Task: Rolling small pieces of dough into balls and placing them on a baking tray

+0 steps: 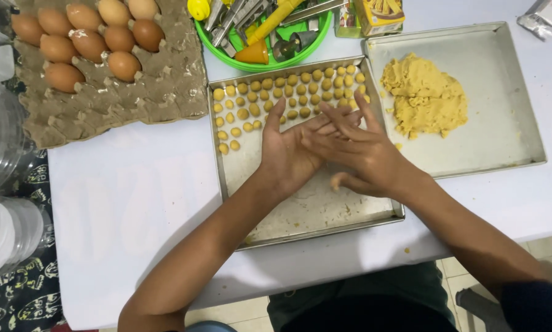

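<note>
My left hand (285, 150) lies palm up above a metal baking tray (316, 212), and my right hand (356, 150) is pressed flat across its palm. Whether a piece of dough sits between the palms is hidden. A small bit of yellow dough (335, 182) shows just under my right thumb. Several small yellow dough balls (288, 92) lie in rows across the far part of this tray. To the right, a second metal tray (503, 110) holds a heap of yellow dough (424, 97).
A cardboard egg carton (140, 92) with several brown eggs (88, 40) sits at the far left. A green bowl of kitchen tools (263, 31) and a yellow box (379, 15) stand behind the trays. Clear plastic containers (2, 184) stand beside the white table (134, 203).
</note>
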